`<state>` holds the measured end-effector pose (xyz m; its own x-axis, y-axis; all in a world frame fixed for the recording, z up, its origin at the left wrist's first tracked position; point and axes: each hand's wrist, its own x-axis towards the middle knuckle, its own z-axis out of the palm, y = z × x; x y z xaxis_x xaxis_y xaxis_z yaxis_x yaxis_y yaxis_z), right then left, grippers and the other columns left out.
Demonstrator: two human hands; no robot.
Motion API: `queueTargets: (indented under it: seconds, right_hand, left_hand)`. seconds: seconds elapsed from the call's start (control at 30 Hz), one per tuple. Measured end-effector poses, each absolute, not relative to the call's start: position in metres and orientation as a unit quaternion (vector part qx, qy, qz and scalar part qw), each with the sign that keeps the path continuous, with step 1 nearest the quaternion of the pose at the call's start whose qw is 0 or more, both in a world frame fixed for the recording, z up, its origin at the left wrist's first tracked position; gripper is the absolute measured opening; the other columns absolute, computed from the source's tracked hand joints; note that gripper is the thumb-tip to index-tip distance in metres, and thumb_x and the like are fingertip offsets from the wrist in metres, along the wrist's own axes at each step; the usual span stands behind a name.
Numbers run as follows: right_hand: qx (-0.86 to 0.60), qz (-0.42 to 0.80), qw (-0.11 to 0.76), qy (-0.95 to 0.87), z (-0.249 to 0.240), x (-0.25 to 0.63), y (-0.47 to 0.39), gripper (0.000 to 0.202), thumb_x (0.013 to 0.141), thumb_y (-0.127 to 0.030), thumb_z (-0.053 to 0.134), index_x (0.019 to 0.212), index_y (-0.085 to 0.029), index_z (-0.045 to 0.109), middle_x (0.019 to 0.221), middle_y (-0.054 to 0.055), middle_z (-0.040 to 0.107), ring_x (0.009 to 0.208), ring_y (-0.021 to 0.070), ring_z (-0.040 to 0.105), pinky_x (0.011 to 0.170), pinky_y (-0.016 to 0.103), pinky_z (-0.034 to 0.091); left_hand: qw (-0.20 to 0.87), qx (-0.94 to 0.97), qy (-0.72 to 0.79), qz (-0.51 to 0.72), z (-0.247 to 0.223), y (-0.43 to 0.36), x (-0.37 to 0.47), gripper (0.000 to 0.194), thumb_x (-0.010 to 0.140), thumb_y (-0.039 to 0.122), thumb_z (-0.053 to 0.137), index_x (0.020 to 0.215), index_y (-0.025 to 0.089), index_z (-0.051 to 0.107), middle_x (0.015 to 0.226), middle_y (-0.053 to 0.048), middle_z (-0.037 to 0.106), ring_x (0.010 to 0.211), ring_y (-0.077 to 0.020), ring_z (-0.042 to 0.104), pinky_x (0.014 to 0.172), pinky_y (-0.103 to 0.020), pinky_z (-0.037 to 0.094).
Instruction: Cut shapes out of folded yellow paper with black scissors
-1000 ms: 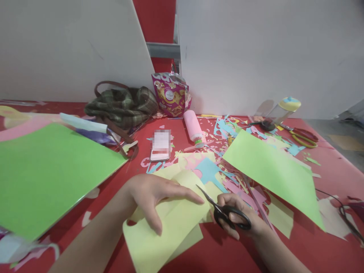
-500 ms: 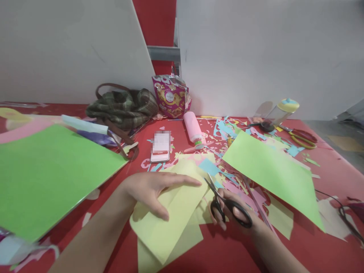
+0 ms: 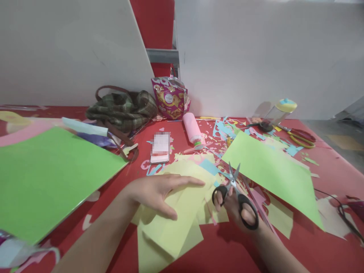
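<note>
My left hand (image 3: 160,193) rests with thumb and fingers spread on a pale yellow sheet (image 3: 182,223), which lies over other yellow sheets near the table's front. To its right, my right hand (image 3: 234,206) has its fingers through the black handles of a pair of scissors (image 3: 233,181). The blades are parted and point away from me, apart from the yellow sheet.
Large green sheets lie at the left (image 3: 57,178) and right (image 3: 273,174). Behind are a phone (image 3: 160,148), a pink bottle (image 3: 192,128), a snack bag (image 3: 170,98), a plaid bag (image 3: 122,110), paper scraps, red-handled scissors (image 3: 303,136) and a clear container (image 3: 277,115).
The scissors have swung upright and moved right, away from the yellow sheet's edge, and their blades have opened wider. My left hand and the sheet have shifted slightly right.
</note>
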<state>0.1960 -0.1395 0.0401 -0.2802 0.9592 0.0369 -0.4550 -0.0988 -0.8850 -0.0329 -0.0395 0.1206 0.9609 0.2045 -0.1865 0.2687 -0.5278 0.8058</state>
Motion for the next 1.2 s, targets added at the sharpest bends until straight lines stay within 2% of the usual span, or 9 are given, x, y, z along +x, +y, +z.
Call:
queueTargets:
  seconds: [0.1,0.27,0.4,0.6,0.93,1.2]
  right_hand:
    - [-0.288,0.648,0.558,-0.431,0.042,0.193,-0.135,0.038,0.058,-0.042,0.066,0.076,-0.025,0.037,0.072,0.000,0.049,0.063,0.0180,0.051,0.059,0.032,0.039]
    - [-0.413,0.595,0.540,-0.429,0.047,0.190,-0.137,0.033,0.065,-0.024,0.065,0.074,-0.024,0.034,0.070,-0.002,0.053,0.065,0.0160,0.054,0.061,0.030,0.040]
    - [-0.462,0.545,0.563,-0.415,0.046,0.188,-0.138,0.030,0.067,-0.019,0.064,0.073,-0.023,0.035,0.073,-0.002,0.054,0.066,0.0136,0.053,0.062,0.027,0.040]
    - [-0.498,0.462,0.630,-0.376,0.053,0.189,-0.136,0.030,0.066,-0.016,0.064,0.073,-0.024,0.036,0.074,-0.002,0.050,0.069,0.0137,0.050,0.059,0.025,0.038]
    - [-0.471,0.536,0.535,-0.452,0.041,0.191,-0.136,0.033,0.062,-0.010,0.064,0.074,-0.024,0.038,0.075,-0.002,0.053,0.071,0.0148,0.053,0.065,0.029,0.039]
    - [-0.467,0.569,0.489,-0.469,0.049,0.190,-0.138,0.030,0.060,-0.003,0.060,0.069,-0.022,0.038,0.074,-0.001,0.052,0.071,0.0139,0.052,0.058,0.024,0.040]
  left_hand:
    - [0.471,0.873,0.115,-0.046,0.118,-0.042,-0.029,0.071,0.067,0.037,0.058,0.128,0.022,0.024,0.129,-0.004,0.035,0.110,-0.0213,0.039,0.091,-0.024,0.026]
    - [0.487,0.867,0.100,-0.047,0.113,-0.046,-0.019,0.074,0.066,0.038,0.058,0.128,0.023,0.022,0.130,-0.004,0.034,0.110,-0.0228,0.039,0.090,-0.026,0.027]
    - [0.500,0.860,0.090,-0.049,0.109,-0.048,-0.015,0.072,0.067,0.036,0.057,0.128,0.023,0.022,0.132,-0.005,0.032,0.111,-0.0221,0.038,0.090,-0.026,0.027]
    - [0.480,0.867,0.113,-0.063,0.104,-0.049,-0.015,0.073,0.066,0.039,0.057,0.128,0.023,0.022,0.128,-0.005,0.038,0.104,-0.0229,0.043,0.085,-0.027,0.032]
    - [0.487,0.864,0.094,-0.086,0.109,-0.056,-0.006,0.070,0.066,0.036,0.056,0.127,0.020,0.026,0.121,-0.006,0.044,0.100,-0.0226,0.047,0.081,-0.025,0.035]
    - [0.478,0.867,0.061,-0.124,0.105,-0.058,0.002,0.071,0.063,0.031,0.059,0.125,0.011,0.031,0.114,-0.012,0.051,0.093,-0.0236,0.052,0.077,-0.025,0.038]
